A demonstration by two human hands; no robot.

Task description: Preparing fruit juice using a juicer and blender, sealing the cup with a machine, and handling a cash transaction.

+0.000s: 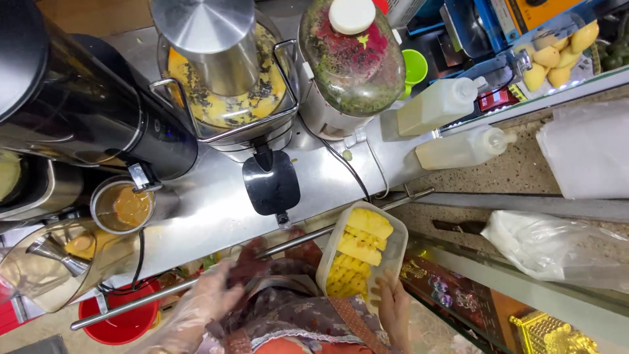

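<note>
My right hand (393,308), bare, grips the near end of a clear plastic tub (395,252) filled with yellow pineapple pieces (360,252), holding it tilted over the counter's edge. My left hand (208,303), in a clear plastic glove, hangs low by my patterned clothing with its fingers apart and nothing in it. Straight ahead stands a steel juicer (226,72) with yellow pulp in its clear bowl and a black spout (270,183) pointing toward me.
A second juicer (350,62) with red and green pulp stands to the right. Two squeeze bottles (452,124) lie beside it. A steel cup of brown liquid (124,206) sits left, a red bucket (124,324) below, plastic bags (557,249) on the right.
</note>
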